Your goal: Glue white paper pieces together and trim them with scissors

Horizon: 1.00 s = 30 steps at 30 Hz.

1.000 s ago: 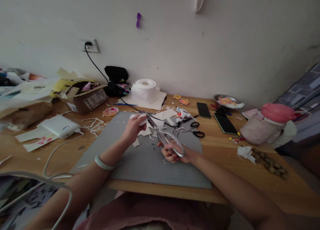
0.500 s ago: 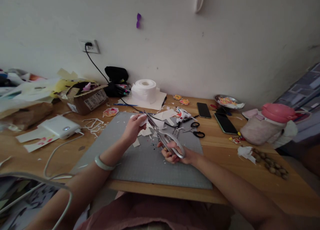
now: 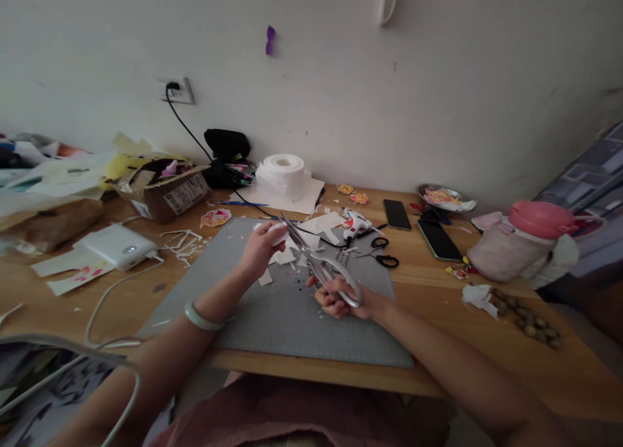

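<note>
My left hand (image 3: pixel 263 249) pinches a small piece of white paper (image 3: pixel 278 232) above the grey cutting mat (image 3: pixel 272 324). Wrapped round the handles of large silver scissors (image 3: pixel 335 265) is my right hand (image 3: pixel 338 298). The blades point away and to the left, and their tips are beside the paper; whether they touch it I cannot tell. White paper scraps (image 3: pixel 265 278) lie on the mat under my hands. Behind them rest a white glue gun (image 3: pixel 356 222) and black-handled scissors (image 3: pixel 387 261).
At the back are a white paper roll (image 3: pixel 281 181) and a cardboard box (image 3: pixel 170 194). A power bank (image 3: pixel 121 246) with a cable lies left. Two phones (image 3: pixel 396 214), a metal bowl (image 3: pixel 442 197), a pink-lidded container (image 3: pixel 516 246) and a string of brown beads (image 3: pixel 528 320) are on the right.
The scissors' handles have shifted very slightly in my right hand. My left hand and the paper stay in the same spot.
</note>
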Each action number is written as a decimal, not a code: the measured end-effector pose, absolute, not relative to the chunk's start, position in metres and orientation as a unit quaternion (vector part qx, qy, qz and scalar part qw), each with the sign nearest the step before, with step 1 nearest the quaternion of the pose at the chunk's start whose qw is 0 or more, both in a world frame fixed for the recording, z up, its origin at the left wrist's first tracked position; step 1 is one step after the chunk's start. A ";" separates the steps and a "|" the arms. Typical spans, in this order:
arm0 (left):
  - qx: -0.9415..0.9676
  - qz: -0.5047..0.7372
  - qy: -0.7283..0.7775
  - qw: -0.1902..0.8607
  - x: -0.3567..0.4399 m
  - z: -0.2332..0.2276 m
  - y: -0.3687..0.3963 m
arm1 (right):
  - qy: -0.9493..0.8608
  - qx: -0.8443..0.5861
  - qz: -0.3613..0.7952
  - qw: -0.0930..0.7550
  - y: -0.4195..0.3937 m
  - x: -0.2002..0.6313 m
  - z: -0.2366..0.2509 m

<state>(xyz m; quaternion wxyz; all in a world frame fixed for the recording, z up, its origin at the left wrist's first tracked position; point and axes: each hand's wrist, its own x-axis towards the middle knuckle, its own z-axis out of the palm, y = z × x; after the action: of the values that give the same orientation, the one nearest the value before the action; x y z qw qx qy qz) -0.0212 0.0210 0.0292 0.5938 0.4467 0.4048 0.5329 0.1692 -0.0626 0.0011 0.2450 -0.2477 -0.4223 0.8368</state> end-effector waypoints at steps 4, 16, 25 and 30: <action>0.443 0.537 0.410 0.589 -0.021 0.028 0.021 | -0.422 -0.256 0.834 0.247 -0.063 0.169 0.001; 0.454 0.541 0.426 0.565 -0.021 0.035 0.017 | -0.424 -0.265 0.831 0.243 -0.062 0.168 0.001; 0.451 0.545 0.434 0.558 -0.021 0.035 0.017 | -0.425 -0.261 0.833 0.241 -0.061 0.169 0.001; 0.458 0.544 0.426 0.559 -0.023 0.033 0.019 | -0.428 -0.258 0.831 0.243 -0.063 0.169 0.001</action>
<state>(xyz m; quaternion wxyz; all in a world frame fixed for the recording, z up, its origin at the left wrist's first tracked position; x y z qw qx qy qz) -0.0229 0.0189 0.0335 0.5586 0.4584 0.4264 0.5441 0.1687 -0.0626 0.0009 0.2431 -0.2583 -0.4282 0.8312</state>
